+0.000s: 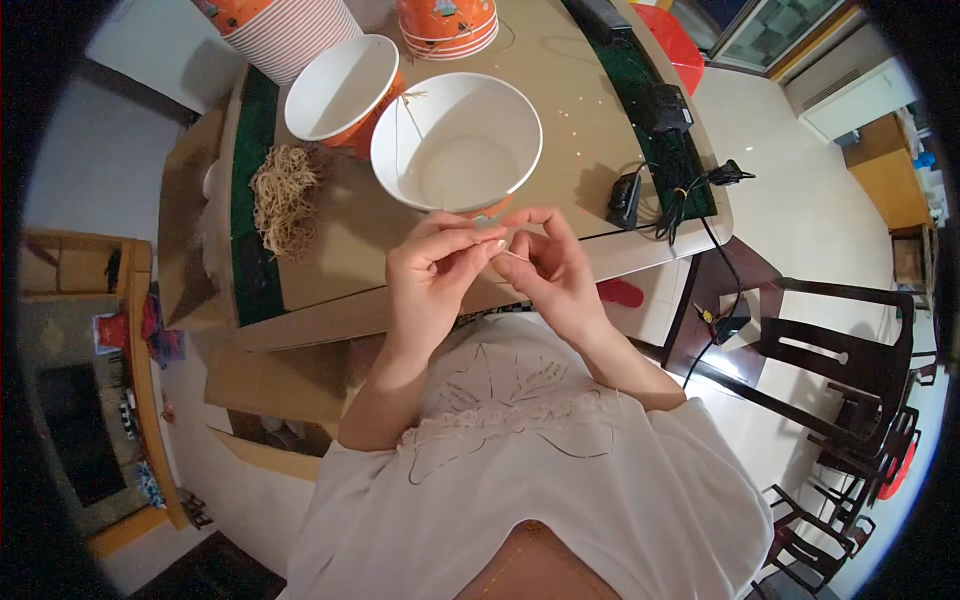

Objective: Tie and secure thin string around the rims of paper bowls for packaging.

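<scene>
My two hands meet in front of me, over the near edge of the desk [345, 255] and just on the near side of a wide white-lined paper bucket [500, 125]. My left hand [440, 262] has its thumb and fingertips drawn together in a pinch, and my right hand [552, 262] is curled nearly closed, its forefinger arched; between them they grip a thin pale strand [515, 256], mostly hidden by my fingers.

The bucket stands upright, with a light fibre knot [413, 96] on its far-left rim and a thread hanging down inside. Just beyond it to the left, a second paper bucket [340, 90], orange outside, sits tilted. Farther left leans a tall stack of paper buckets [300, 40], and an orange bucket stack [447, 28] stands at the far side.

A tangled heap of tan raffia-like strands [287, 200] lies on the left, near the green border. On the right are black power adapters [665, 108] and a bundled black cable [678, 195].
</scene>
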### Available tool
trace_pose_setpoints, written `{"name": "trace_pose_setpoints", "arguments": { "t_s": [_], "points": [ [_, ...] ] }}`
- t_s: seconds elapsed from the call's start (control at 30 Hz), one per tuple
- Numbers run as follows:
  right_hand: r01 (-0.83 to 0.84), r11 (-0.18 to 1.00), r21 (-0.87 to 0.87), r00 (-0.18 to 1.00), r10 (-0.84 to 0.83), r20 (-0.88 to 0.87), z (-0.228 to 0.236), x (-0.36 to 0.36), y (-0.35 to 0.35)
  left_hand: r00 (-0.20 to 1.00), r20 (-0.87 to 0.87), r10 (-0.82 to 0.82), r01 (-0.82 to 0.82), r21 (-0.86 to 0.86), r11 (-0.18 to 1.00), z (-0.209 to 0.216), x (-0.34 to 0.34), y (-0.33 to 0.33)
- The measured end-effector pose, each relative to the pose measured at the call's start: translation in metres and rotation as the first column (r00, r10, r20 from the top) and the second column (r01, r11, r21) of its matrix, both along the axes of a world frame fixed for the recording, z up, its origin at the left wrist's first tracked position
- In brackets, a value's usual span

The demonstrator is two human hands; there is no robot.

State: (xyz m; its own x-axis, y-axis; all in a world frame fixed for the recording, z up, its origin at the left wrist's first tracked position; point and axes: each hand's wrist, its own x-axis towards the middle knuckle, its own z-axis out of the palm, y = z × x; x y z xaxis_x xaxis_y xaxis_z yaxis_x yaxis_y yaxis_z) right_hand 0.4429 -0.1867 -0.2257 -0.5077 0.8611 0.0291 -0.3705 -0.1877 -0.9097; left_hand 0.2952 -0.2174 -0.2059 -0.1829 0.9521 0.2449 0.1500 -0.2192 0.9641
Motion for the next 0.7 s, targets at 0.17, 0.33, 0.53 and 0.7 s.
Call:
{"name": "trace_pose_setpoints", "arguments": {
  "t_s": [0.17,0.33,0.53,0.7],
  "points": [
    [0.162,0.984,0.067,0.981,-0.168,0.097,-0.009,-0.003,0.0,0.995,0.094,0.035,-0.032,-0.028,0.999,0.004,-0.007,-0.001],
    [0.292,0.924,0.248,0.924,-0.34,0.178,-0.011,-0.001,-0.002,0.987,0.156,0.024,0.027,-0.316,0.948,0.015,-0.01,-0.003],
    [0.246,0.884,0.398,0.885,-0.372,0.279,-0.012,0.001,-0.003,0.986,0.095,-0.135,0.158,-0.307,0.938,0.011,-0.008,-0.001],
    [0.152,0.93,0.334,0.919,-0.258,0.3,-0.015,0.003,-0.001,0.981,0.104,-0.165,0.189,-0.292,0.938,0.008,-0.01,-0.003]
  ]
}}
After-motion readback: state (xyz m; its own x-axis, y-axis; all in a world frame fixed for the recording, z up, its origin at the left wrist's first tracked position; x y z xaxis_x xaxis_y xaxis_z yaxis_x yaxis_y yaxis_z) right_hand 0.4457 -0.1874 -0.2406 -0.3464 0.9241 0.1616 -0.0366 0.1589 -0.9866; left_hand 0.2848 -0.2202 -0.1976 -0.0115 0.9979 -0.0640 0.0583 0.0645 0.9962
